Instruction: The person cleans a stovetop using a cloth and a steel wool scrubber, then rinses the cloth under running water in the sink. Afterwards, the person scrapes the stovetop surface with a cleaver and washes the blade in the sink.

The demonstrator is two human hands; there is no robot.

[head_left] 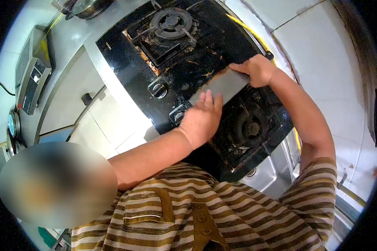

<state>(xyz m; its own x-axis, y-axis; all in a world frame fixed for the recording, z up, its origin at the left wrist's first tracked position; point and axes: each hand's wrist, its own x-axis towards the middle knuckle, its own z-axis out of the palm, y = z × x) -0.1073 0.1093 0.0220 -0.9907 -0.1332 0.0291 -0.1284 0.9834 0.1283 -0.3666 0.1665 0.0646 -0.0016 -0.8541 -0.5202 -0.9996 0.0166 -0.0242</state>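
Note:
A flat grey rectangular plate [229,86], with a brownish far edge, is between my hands over the black gas hob [127,77]. My right hand [257,71] is closed round its right end, one finger stretched along the far edge. The fingers of my left hand [202,113] are stretched out on the plate's left part; they are slightly blurred and the thumb is hidden. A stained burner [171,23] is beyond the plate, and a second burner [252,127] is on the near side. A control knob [158,90] stands left of the plate; another is partly behind my left hand.
A yellow hose [251,31] runs along the wall side of the hob. An induction cooker [33,71] stands on the left counter, with a pan [88,9] at the top. A metal sink [270,175] is at the near right. A blurred oval covers the lower left.

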